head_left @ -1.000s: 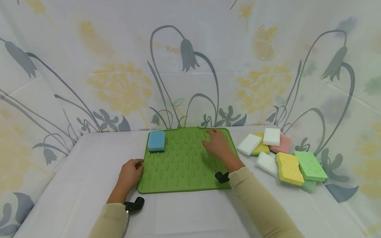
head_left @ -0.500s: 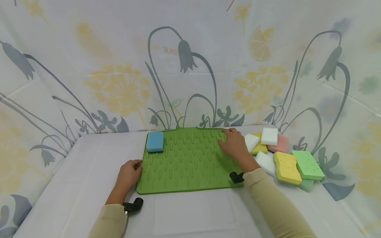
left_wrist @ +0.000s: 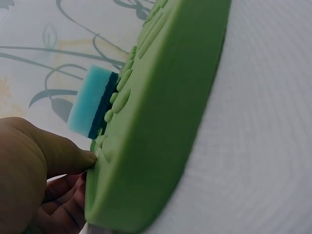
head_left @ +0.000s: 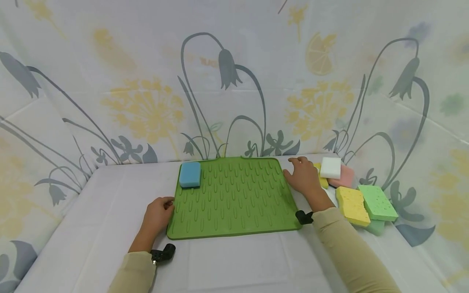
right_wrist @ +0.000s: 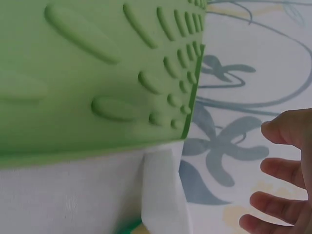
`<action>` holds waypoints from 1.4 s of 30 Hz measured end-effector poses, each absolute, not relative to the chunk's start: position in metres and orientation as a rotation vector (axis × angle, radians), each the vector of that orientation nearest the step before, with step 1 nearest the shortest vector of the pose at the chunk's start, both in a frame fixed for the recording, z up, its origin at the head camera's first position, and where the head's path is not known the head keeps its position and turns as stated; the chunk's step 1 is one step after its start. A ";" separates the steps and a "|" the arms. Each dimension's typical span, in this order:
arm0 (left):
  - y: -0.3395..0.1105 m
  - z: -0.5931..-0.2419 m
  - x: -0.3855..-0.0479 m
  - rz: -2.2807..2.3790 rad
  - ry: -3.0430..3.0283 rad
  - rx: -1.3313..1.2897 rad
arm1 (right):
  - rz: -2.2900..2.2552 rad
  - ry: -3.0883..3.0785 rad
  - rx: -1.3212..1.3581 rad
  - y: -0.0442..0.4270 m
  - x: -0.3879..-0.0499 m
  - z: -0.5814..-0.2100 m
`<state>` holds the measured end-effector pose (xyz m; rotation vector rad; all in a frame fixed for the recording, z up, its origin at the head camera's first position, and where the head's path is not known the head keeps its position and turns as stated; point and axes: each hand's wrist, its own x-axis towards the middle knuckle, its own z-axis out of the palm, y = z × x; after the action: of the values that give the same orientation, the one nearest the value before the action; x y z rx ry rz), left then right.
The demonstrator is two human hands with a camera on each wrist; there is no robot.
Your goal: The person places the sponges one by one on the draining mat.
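A green ridged mat lies flat on the table, with a blue sponge at its back left corner. At the mat's left edge, my left hand pinches the rim between thumb and fingers; the left wrist view shows the thumb on the mat's edge. Just past the right edge of the mat hovers my right hand, fingers spread and holding nothing. It partly hides the nearest sponges; a white one appears below the mat in the right wrist view.
Right of the mat lies a loose group of sponges: a white one, a pink one, a yellow one, a bright green one and others partly covered. A flower-patterned cloth hangs behind the table.
My right hand has moved rightward from over the mat to beyond its right edge, toward the sponges. The left hand stays at the mat's left edge, and the blue sponge remains on the mat.
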<state>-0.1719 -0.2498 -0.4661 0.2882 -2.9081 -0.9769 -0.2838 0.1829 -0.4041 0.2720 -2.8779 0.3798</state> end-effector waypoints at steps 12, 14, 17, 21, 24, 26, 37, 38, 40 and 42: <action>-0.251 -0.466 -0.170 -0.996 -2.910 0.293 | 0.299 -2.940 0.158 0.205 -0.283 -0.396; -0.251 -0.466 -0.170 -0.997 -2.910 0.296 | 0.286 -2.959 0.141 0.209 -0.283 -0.394; -0.251 -0.466 -0.170 -1.000 -2.910 0.300 | 0.278 -2.981 0.123 0.216 -0.285 -0.393; -0.252 -0.466 -0.169 -1.005 -2.912 0.300 | 0.277 -2.998 0.094 0.225 -0.287 -0.393; -0.252 -0.466 -0.169 -1.009 -2.910 0.295 | 0.276 -3.005 0.067 0.231 -0.288 -0.393; -0.252 -0.466 -0.169 -1.008 -2.908 0.292 | 0.276 -3.015 0.049 0.234 -0.289 -0.393; -0.249 -0.466 -0.170 -1.005 -2.901 0.290 | 0.288 -3.081 -0.023 0.250 -0.293 -0.394; -0.249 -0.465 -0.170 -1.005 -2.901 0.292 | 0.293 -3.082 -0.031 0.252 -0.293 -0.395; -0.248 -0.465 -0.170 -1.002 -2.901 0.290 | 0.313 -3.086 -0.044 0.256 -0.294 -0.397; -0.248 -0.465 -0.170 -0.998 -2.901 0.289 | 0.327 -3.088 -0.057 0.259 -0.296 -0.400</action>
<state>-0.1704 -0.2483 -0.4650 0.2895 -2.9014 -0.9984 -0.2957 0.2590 -0.3999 -0.0565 -3.0878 0.3274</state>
